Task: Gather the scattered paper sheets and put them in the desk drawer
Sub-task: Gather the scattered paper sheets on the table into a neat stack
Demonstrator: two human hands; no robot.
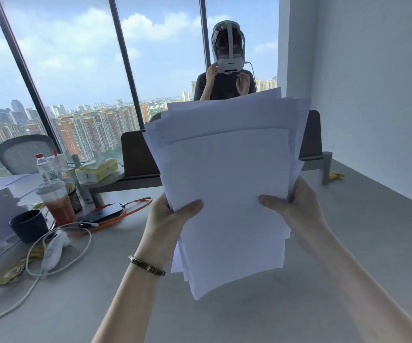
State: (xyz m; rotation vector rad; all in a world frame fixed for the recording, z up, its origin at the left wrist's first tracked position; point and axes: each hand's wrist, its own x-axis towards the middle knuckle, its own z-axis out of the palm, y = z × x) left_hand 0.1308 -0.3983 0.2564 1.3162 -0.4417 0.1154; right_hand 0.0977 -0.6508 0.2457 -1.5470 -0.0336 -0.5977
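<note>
Above the grey bench, a stack of paper sheets is held upright and clear of the surface, its edges unevenly fanned. Both hands grasp the stack: the left hand grips its left edge, the right hand its right edge, thumbs across the front sheet. At the left of the bench stand a dark mug and an iced drink cup. A beaded bracelet circles the left wrist.

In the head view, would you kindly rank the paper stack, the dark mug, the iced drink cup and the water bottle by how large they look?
1. paper stack, by far, though nearest the camera
2. iced drink cup and dark mug, too alike to rank
3. water bottle, partly hidden and farther back
</note>
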